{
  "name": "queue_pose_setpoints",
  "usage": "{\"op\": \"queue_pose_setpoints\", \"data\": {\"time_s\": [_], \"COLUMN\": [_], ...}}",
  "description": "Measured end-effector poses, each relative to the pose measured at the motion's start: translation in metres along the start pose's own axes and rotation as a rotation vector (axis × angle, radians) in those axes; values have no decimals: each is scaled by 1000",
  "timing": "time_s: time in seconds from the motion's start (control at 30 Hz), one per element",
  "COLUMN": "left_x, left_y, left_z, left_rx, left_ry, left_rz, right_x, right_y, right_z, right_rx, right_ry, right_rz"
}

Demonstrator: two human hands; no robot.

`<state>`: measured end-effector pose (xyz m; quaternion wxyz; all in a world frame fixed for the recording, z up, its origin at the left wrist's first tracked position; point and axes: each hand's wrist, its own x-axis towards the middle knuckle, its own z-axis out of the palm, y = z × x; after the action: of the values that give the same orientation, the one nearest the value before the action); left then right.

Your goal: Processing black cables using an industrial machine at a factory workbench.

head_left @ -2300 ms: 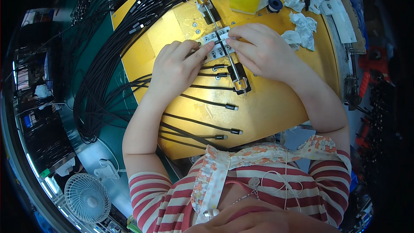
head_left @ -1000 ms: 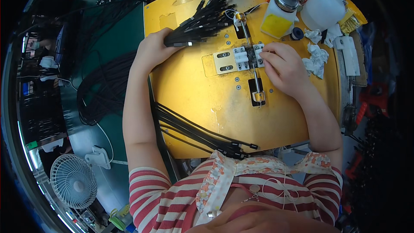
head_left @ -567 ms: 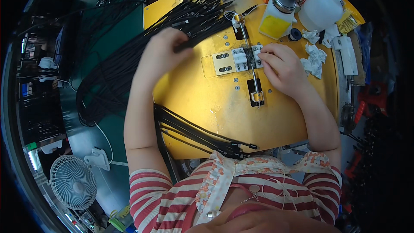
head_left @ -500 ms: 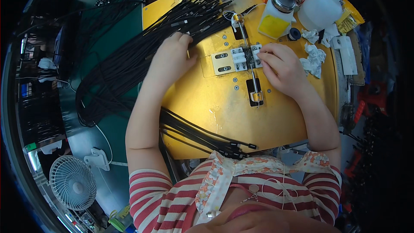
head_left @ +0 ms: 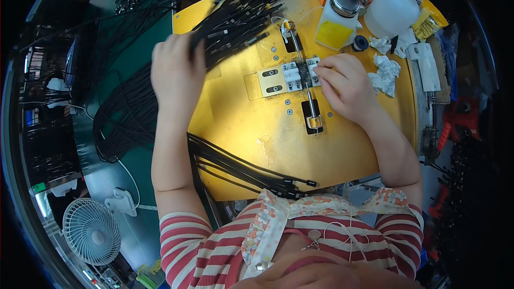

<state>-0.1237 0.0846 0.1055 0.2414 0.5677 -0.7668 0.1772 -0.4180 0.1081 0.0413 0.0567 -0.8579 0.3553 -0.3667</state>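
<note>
My left hand [head_left: 175, 69] is over the large bundle of black cables [head_left: 230, 31], with its fingers closed round a black cable [head_left: 198, 42] that is smeared by motion. Beside the metal fixture on the gold plate, my right hand [head_left: 350, 85] has thumb and fingers pinched together. Its fingertips touch the right white block [head_left: 313, 70] of the fixture; whatever lies between them is hidden. The left white block [head_left: 291, 77] stands across a narrow dark gap, next to a slotted gold bracket [head_left: 271, 81]. Thin metal rods [head_left: 309, 100] run above and below that gap.
At the upper right stand a bottle with a metal lid [head_left: 337, 20], a round white container [head_left: 393, 12] and a small dark spool [head_left: 360, 43]. Crumpled tissue [head_left: 386, 75] lies near my right hand. A smaller group of black cables [head_left: 241, 168] crosses the plate's near edge. A white fan [head_left: 92, 231] stands lower left.
My left hand has moved left and slightly up from the cable ends, pulling a black cable along. My right hand stays pinched at the white block.
</note>
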Motion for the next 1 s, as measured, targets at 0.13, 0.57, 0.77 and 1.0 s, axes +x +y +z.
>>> {"op": "queue_pose_setpoints", "data": {"time_s": [0.13, 0.57, 0.77, 1.0], "left_x": [-3, -26, -35, -32], "left_y": [31, 50, 56, 55], "left_z": [-29, 24, 29, 44], "left_rx": [-591, -484, -552, -575], "left_ry": [-44, -34, -97, -25], "left_rz": [-297, 641, 752, 587], "right_x": [-4, -13, -1, 3], "right_y": [-3, -30, -25, -11], "right_z": [-3, -15, 13, -1], "right_rx": [132, 229, 269, 459], "right_ry": [90, 159, 93, 55], "right_rz": [1, -248, -164, -42]}}
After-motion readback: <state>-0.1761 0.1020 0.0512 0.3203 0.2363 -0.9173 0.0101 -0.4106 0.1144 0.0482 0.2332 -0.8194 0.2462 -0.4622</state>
